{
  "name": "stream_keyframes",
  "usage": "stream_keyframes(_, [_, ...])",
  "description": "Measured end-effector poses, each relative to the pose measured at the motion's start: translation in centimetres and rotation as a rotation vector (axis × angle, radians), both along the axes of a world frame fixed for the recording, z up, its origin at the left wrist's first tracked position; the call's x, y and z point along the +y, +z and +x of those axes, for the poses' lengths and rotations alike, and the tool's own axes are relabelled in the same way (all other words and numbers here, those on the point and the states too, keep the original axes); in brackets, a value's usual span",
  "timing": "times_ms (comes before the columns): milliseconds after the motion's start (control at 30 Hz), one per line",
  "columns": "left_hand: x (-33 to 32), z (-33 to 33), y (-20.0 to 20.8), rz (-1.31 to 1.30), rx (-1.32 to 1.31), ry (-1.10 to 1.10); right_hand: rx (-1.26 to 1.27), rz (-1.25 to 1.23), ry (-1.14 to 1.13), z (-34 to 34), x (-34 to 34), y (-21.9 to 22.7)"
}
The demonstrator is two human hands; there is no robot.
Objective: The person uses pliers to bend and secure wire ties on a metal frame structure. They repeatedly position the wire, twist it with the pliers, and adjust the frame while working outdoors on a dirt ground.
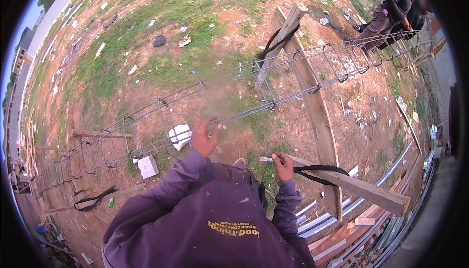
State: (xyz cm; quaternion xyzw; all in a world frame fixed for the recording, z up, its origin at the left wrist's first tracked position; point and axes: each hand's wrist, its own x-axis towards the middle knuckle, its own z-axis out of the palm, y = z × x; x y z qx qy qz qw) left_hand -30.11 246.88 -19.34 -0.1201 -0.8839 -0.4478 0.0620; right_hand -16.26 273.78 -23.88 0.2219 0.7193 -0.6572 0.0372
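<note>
Grey steel: 1 long cage (244,114) of bars and hoops, crossing from lower left to upper right before the person, apparently set on timber to keep it off the ground.

Far left: 1 wooden stand (74,141); near it, 1 looped black bundle (97,199) of strands, low down.

Left of centre: 2 white blocks (148,167), grounded.

Centre: left hand (204,138), at the cage's lower bars, fingers part curled, perhaps steadying; whether it grips, I cannot tell.

Rightward: right hand (283,166), pinched narrow by a wooden beam (371,188); anything between the fingertips, I cannot tell. Draped over that beam, 1 black hank (317,168), probably kept within reach.

Upper right: 1 co-worker (391,14), low beside the cage's far end.

Surface: reddish earth (190,89), patchy grass, scattered scraps. Surroundings: open yard; pale wall (61,1) left, metal strips (398,163) and grey wall right.
</note>
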Motion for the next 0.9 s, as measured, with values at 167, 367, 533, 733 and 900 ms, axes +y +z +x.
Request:
stream_keyframes(167, [-2.3, -7.2, -3.8, 0.404, -0.617, 0.095, 0.029, -0.032, -0.04, 0.5, -1.5, -3.3])
stream_keyframes(367, [-2.4, -7.9, -6.0, 0.529, -0.666, 0.028, -0.078, -0.112, 0.007, 1.3, -4.8, -5.1])
stream_keyframes(533, [-2.3, -8.2, -6.5, 0.582, -0.677, -0.033, 0.009, 0.064, 0.041, 0.8, -5.8, -6.9])
stream_keyframes(733, [-1.7, -7.6, -4.0, 0.05, -0.398, 0.034, 0.047, 0.09, -0.096, 1.2, -4.1, -8.6])
stream_keyframes(900, [6.1, -6.5, -2.9, -0.064, 0.121, -0.029, 0.1, 0.024, -0.234, 3.8, -2.5, -9.4])
